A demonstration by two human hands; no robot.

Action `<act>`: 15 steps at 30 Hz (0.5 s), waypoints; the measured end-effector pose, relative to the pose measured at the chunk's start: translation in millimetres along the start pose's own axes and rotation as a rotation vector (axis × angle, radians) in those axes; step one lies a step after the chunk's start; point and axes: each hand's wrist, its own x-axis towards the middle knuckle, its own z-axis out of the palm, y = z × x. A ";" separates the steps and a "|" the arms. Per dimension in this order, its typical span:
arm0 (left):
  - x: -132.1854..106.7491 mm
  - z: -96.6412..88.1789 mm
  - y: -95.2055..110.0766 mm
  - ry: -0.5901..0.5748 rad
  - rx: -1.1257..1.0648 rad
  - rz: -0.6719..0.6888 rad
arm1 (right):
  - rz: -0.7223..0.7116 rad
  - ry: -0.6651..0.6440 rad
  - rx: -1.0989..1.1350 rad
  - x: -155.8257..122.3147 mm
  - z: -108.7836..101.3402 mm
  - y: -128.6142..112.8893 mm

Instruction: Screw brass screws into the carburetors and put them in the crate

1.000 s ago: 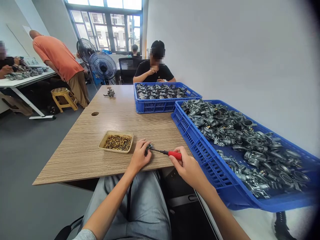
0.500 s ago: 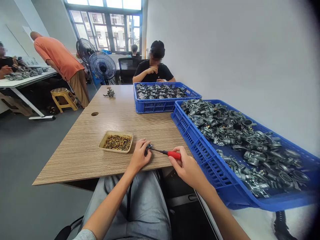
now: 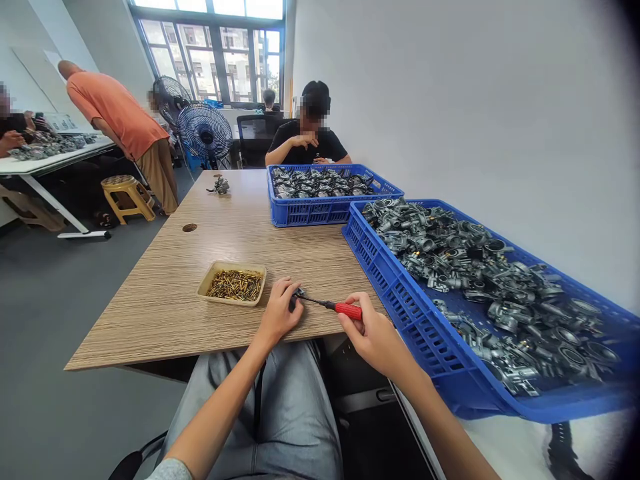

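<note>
Hands (image 3: 281, 312) sit between tray (image 3: 227, 301) and nearer crate (image 3: 395, 287).

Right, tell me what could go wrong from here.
The red-handled screwdriver points toward the left hand, so a slip might jab it.

The left hand largely covers the small metal part, so a badly seated tip could go unnoticed.

The open tray of brass pieces sits close beside that hand; a knock might spill them.
</note>
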 end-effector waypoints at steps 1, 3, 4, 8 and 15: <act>0.0 0.1 -0.1 0.001 -0.001 0.000 | -0.010 -0.004 0.003 -0.2 -0.2 -1.0; 0.2 -0.1 0.3 0.002 -0.003 -0.001 | -0.020 -0.007 -0.004 -0.3 -0.4 -1.8; 0.4 -0.3 0.6 0.002 -0.003 -0.001 | -0.015 -0.004 -0.014 -0.2 -0.4 -1.6; 0.8 -1.1 1.5 -0.001 -0.003 -0.003 | 0.023 0.016 -0.064 0.7 0.4 2.3; 0.0 0.0 -0.7 0.002 -0.003 0.003 | 0.031 0.018 -0.064 1.6 -0.1 2.8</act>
